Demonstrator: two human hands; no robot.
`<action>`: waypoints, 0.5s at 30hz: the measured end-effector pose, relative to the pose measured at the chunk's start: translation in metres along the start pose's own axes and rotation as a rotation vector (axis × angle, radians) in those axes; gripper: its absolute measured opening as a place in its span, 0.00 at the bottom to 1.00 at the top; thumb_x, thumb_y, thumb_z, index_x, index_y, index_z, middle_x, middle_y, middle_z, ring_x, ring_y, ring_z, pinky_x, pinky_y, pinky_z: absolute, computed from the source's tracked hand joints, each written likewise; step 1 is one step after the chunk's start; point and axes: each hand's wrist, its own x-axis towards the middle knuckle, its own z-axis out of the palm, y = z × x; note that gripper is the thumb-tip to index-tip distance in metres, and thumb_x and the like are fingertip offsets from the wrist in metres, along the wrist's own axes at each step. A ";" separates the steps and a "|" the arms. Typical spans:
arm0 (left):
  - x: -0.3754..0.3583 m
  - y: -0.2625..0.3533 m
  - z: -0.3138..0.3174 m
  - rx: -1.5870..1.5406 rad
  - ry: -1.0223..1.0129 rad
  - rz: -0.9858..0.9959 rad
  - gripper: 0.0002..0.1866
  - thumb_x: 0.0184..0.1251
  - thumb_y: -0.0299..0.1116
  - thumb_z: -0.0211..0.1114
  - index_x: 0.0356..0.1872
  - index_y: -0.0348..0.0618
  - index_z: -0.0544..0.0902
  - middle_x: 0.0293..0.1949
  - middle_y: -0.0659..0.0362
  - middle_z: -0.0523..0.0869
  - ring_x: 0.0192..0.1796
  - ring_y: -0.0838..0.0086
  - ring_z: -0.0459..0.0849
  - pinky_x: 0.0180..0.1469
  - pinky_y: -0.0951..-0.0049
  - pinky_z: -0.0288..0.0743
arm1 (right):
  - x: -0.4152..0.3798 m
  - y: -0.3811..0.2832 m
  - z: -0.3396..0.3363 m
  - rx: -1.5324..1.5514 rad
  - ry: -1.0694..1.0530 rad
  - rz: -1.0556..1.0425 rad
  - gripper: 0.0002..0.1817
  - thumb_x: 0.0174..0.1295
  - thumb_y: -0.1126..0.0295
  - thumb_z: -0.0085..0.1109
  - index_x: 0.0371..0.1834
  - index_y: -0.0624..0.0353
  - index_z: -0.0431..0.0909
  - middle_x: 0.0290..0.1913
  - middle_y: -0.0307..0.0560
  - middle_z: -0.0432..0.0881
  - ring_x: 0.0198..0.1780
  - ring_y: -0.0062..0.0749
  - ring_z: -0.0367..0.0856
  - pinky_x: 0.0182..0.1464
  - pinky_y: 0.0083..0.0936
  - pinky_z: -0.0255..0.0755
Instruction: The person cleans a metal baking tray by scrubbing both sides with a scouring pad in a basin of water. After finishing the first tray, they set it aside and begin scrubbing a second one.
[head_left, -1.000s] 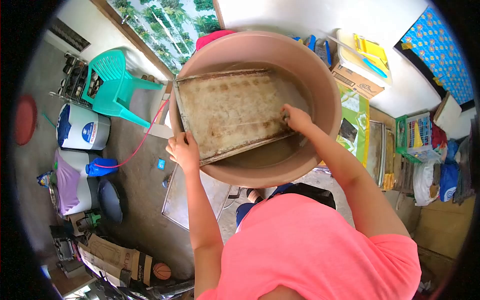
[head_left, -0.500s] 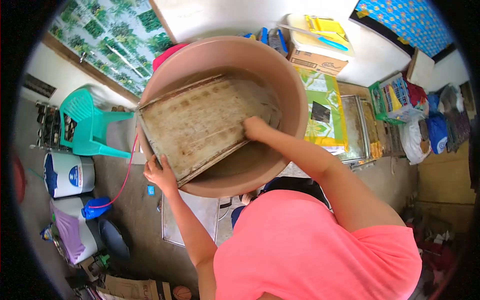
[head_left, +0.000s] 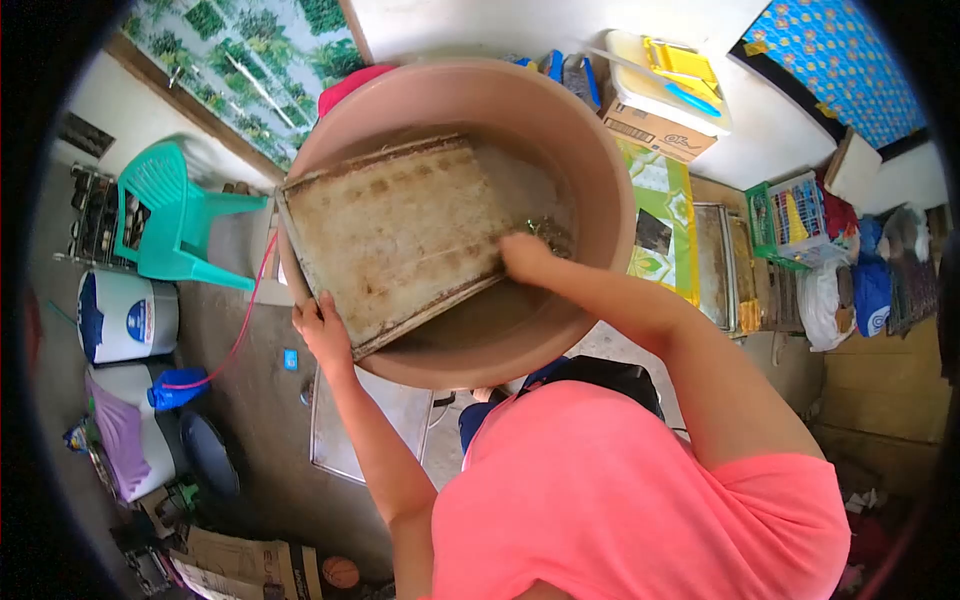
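Note:
A big brown basin [head_left: 590,290] holds murky water. Tilted inside it, a stained rectangular tray [head_left: 400,235] rests with its left corner at the basin's rim. My left hand [head_left: 325,332] grips the tray's lower left edge, its thumb over the rim. On the tray's right side, near the lower edge, my right hand [head_left: 525,260] is closed. Whatever it may hold is hidden, and some dark, shiny material shows in the water just beyond it.
A green chair [head_left: 170,225] and a white bucket [head_left: 125,315] stand at the left. Below the basin lies a metal tray [head_left: 370,420]. At the right are a patterned cloth [head_left: 680,230], a cardboard box [head_left: 655,130], more trays and a green crate [head_left: 765,225].
The view has shifted slightly, so the room's objects sit differently in frame. My right hand has moved slightly along the tray's right side; my left hand keeps its hold.

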 end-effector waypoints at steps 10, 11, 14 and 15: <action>0.002 0.004 -0.005 -0.001 -0.110 -0.127 0.20 0.70 0.46 0.59 0.37 0.34 0.77 0.63 0.32 0.64 0.62 0.40 0.67 0.60 0.54 0.65 | 0.009 0.029 -0.002 0.045 -0.091 0.237 0.12 0.58 0.73 0.52 0.40 0.63 0.83 0.44 0.61 0.83 0.47 0.52 0.84 0.47 0.45 0.78; 0.001 -0.001 -0.004 0.009 -0.098 -0.110 0.20 0.70 0.46 0.59 0.37 0.34 0.77 0.63 0.32 0.65 0.61 0.40 0.67 0.60 0.54 0.65 | 0.009 0.028 0.000 0.028 -0.117 0.247 0.12 0.59 0.73 0.51 0.40 0.63 0.83 0.44 0.61 0.83 0.47 0.52 0.84 0.46 0.45 0.79; 0.004 -0.001 -0.005 -0.012 -0.081 -0.093 0.20 0.70 0.46 0.59 0.37 0.34 0.78 0.62 0.33 0.66 0.61 0.40 0.68 0.60 0.54 0.65 | -0.006 -0.023 0.001 -0.009 -0.028 0.047 0.11 0.58 0.74 0.50 0.36 0.65 0.83 0.36 0.59 0.85 0.41 0.53 0.85 0.43 0.44 0.80; 0.002 0.000 -0.005 -0.029 -0.088 -0.094 0.20 0.70 0.46 0.59 0.36 0.34 0.78 0.62 0.33 0.66 0.61 0.40 0.68 0.60 0.54 0.64 | -0.017 -0.052 -0.004 0.057 -0.036 -0.013 0.10 0.58 0.74 0.50 0.34 0.64 0.82 0.36 0.60 0.84 0.40 0.53 0.85 0.43 0.44 0.79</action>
